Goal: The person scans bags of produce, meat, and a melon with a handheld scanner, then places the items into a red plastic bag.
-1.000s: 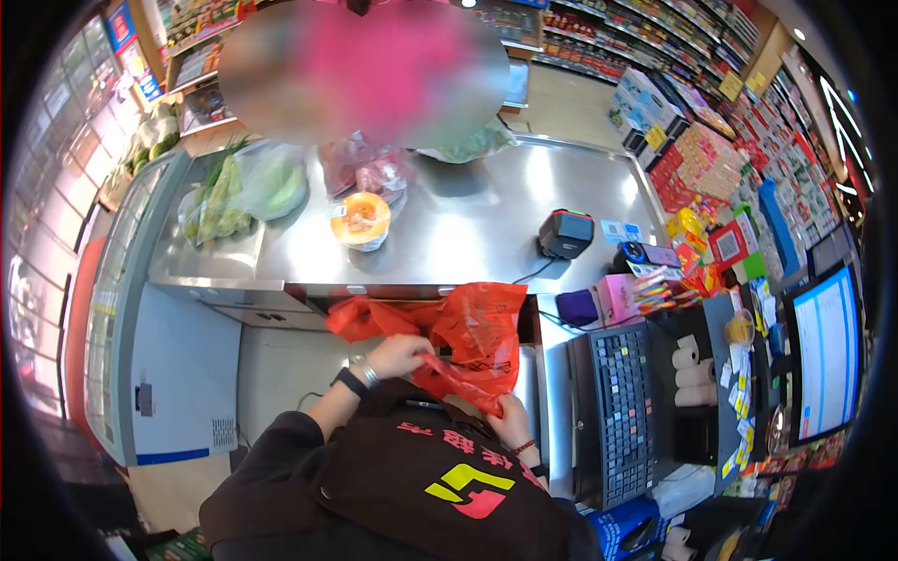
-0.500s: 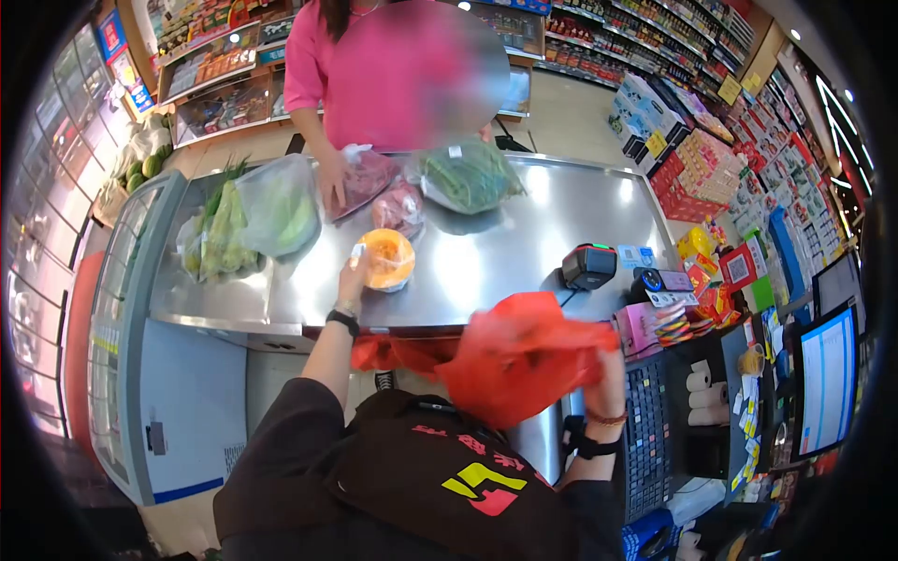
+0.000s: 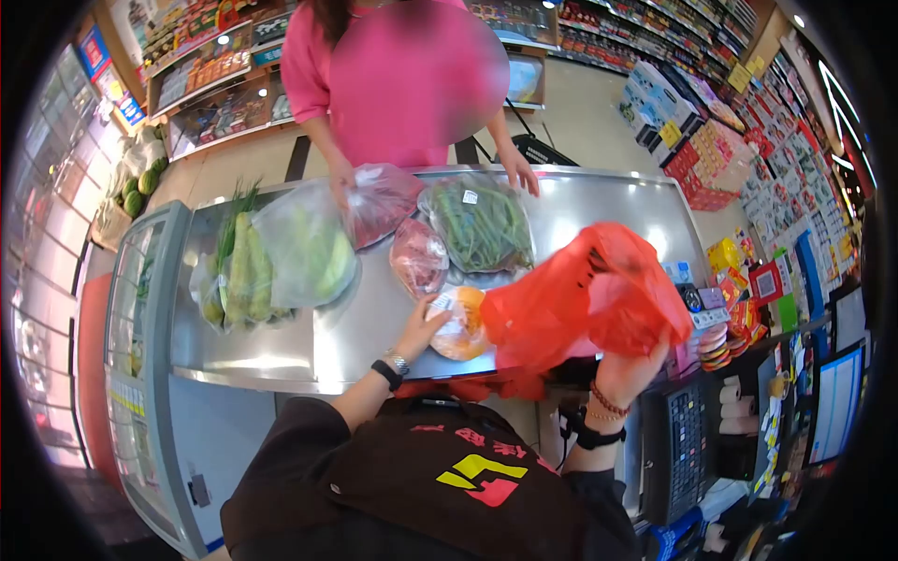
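My left hand (image 3: pixel 420 333) grips a film-wrapped cut pumpkin piece (image 3: pixel 459 324), orange with a white label, low over the front of the steel counter (image 3: pixel 374 350). In my right hand (image 3: pixel 634 376) is a red plastic bag (image 3: pixel 571 304), bunched at the right and spread toward the pumpkin, whose right side meets the bag's edge. Just beyond the pumpkin lie a small bag of red produce (image 3: pixel 418 257) and a bag of green beans (image 3: pixel 482 224). A larger bag of dark red produce (image 3: pixel 383 201) is under the hand of a person in pink (image 3: pixel 393 103).
Bagged leafy greens (image 3: pixel 309 248) and long green vegetables (image 3: pixel 248 271) lie on the counter's left. A glass-fronted cooler (image 3: pixel 140 346) stands at the left edge. To my right are a keyboard (image 3: pixel 685 449), a monitor (image 3: pixel 835 402) and small packaged goods (image 3: pixel 745 323).
My left hand has brought the pumpkin rightward and nearer to me. The red bag has been raised over the counter and opened out. The other person's second hand now shows at the counter's far edge.
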Tool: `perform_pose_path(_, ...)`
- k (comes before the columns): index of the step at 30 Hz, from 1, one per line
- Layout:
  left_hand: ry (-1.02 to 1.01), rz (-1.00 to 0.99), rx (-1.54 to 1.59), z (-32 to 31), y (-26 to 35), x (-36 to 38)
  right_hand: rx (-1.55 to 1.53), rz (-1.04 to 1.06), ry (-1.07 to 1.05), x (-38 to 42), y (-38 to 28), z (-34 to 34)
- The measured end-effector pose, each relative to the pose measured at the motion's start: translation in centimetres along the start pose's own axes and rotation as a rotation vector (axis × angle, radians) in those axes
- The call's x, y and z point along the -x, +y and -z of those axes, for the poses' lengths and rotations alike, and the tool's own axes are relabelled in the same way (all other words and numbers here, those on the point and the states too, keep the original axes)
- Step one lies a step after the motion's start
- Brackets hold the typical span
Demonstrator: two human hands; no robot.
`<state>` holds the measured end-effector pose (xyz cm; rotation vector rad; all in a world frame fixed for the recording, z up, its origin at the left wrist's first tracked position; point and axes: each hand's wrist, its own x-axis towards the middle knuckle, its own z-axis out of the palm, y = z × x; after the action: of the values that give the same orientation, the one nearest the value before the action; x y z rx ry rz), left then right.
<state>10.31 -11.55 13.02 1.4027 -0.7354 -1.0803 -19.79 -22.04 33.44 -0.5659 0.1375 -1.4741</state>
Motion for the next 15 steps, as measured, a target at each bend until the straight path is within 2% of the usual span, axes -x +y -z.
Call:
perform_pose_path(1,0.015,0.047,0.178,0.9,-0.2,0.4,-0.137,-0.100,-0.248,-1.0,0.6,1.6)
perform_pose_path(2,0.026,0.097,0.355,2.2,0.0,1.1,0.193,0.052,0.078,-1.2,1.6,-1.3)
perform_pose_path(3,0.039,0.153,0.531,3.5,0.6,1.7,0.332,0.246,0.325,-2.0,3.5,-6.5)
perform_pose_path(5,-0.065,0.284,0.700,6.3,4.6,3.6,0.505,0.302,0.378,-2.9,4.5,-5.3)
perform_pose_path(7,-0.156,0.350,0.824,8.6,7.0,4.4,0.885,0.200,0.305,-2.5,4.6,-2.5)
perform_pose_path(8,-0.213,0.326,0.772,9.1,8.1,4.5,0.912,0.084,0.283,-2.2,4.7,-2.3)
perform_pose_path(11,-0.453,0.564,0.733,8.3,10.6,3.6,1.083,-0.084,0.188,-0.7,4.7,-1.7)
perform_pose_path(12,-0.519,0.690,0.755,6.7,11.5,3.1,1.088,-0.125,0.172,0.0,4.5,-1.7)
perform_pose_path(14,-0.601,0.727,0.754,1.8,13.9,2.9,1.060,-0.185,0.193,1.8,4.0,-1.3)
perform_pose_path(15,-0.627,0.799,0.772,-0.3,11.8,2.0,1.012,-0.213,0.226,2.8,3.7,-1.0)
